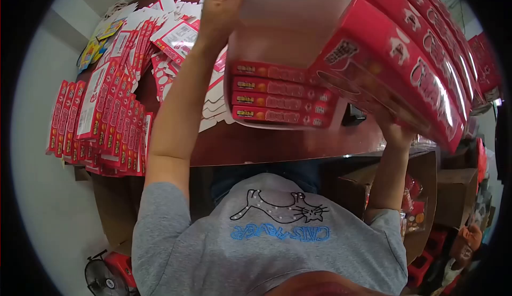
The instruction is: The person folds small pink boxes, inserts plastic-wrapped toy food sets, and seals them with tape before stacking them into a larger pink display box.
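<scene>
My left hand (226, 0) is closed on the upper edge of a pale, open carton (293, 8), at the top middle of the view. Several slim red printed boxes (280, 101) lie stacked inside the carton, their narrow sides facing me. At the right, my right hand (397, 133) holds a row of larger-looking red printed boxes (405, 56) from below, tilted over the carton's right side. Most of that hand's fingers are hidden behind the boxes. Parts of the carton and boxes are blurred by motion.
Several stacked red boxes (106, 120) stand at the table's left end. Behind them lie a heap of flat red-and-white cartons (178, 37) and yellow-blue packets (93, 51). A dark object (353, 116) sits on the red table (288, 146). Below right is an open cardboard box (426, 200) containing wrapped items.
</scene>
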Demonstrator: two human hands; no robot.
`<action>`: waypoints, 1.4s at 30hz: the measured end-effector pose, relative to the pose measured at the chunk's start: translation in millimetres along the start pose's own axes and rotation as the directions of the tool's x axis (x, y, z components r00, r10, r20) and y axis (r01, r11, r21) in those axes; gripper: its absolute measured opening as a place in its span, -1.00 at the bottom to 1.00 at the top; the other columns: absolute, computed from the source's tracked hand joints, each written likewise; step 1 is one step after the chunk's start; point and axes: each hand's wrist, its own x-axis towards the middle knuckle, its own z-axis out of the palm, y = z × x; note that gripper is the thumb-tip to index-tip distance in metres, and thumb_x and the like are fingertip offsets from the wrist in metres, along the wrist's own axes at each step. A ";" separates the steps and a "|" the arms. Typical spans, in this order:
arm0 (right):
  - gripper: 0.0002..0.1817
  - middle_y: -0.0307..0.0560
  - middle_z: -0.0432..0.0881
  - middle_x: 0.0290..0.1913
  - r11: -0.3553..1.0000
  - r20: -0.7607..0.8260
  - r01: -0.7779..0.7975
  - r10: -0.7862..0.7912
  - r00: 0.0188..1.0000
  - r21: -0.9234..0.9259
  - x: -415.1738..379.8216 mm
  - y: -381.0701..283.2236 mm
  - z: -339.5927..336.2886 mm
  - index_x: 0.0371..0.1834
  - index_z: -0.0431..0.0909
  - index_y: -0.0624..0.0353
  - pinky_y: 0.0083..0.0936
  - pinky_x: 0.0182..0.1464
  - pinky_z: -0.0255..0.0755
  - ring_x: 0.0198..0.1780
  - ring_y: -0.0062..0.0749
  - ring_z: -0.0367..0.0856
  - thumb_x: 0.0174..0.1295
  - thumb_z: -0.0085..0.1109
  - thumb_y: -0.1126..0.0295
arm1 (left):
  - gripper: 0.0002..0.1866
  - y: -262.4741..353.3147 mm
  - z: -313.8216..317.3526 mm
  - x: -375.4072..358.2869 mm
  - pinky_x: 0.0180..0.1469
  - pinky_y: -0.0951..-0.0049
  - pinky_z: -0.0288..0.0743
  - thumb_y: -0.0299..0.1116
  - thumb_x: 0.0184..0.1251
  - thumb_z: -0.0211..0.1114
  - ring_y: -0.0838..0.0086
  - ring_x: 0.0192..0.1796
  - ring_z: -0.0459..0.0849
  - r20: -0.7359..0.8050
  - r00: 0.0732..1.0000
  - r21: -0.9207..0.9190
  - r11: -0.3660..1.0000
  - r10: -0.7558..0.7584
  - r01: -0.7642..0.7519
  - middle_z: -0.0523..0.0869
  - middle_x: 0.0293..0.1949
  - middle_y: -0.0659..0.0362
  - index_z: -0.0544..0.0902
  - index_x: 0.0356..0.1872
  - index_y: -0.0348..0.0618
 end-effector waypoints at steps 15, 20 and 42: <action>-0.14 0.00 0.41 0.22 0.431 0.129 0.609 -0.738 0.663 -0.666 32.3 163.4 78.9 0.45 0.13 -0.13 0.19 0.57 0.00 0.23 -0.09 0.48 0.16 0.49 0.16 | -0.55 -9.3 -74.0 -6.1 -0.12 0.67 0.46 0.05 0.60 0.17 0.73 -0.20 0.60 -0.094 0.987 0.342 0.935 0.132 -0.093 0.72 -0.20 0.33 0.66 0.00 -0.21; -0.19 0.03 0.39 0.24 0.478 0.012 0.495 -0.711 0.703 -0.726 44.3 162.5 87.4 0.41 0.15 -0.02 0.20 0.53 0.02 0.27 -0.03 0.42 0.19 0.45 0.14 | -0.52 -10.5 -72.2 3.0 -0.05 0.62 0.45 0.07 0.60 0.13 0.69 -0.12 0.60 -0.062 0.989 0.447 0.890 0.134 -0.092 0.70 -0.13 0.30 0.64 0.06 -0.19; -0.39 -0.22 0.48 0.11 0.422 0.474 0.677 -0.493 0.729 -0.603 70.7 108.0 68.5 0.37 0.44 -0.34 0.10 0.44 0.21 0.20 -0.23 0.49 0.20 0.32 0.27 | -0.36 -9.5 -42.9 83.7 0.29 0.38 0.42 0.19 0.59 0.00 0.51 0.22 0.58 0.261 0.830 0.728 0.665 -0.492 0.165 0.64 0.22 0.17 0.53 0.35 -0.12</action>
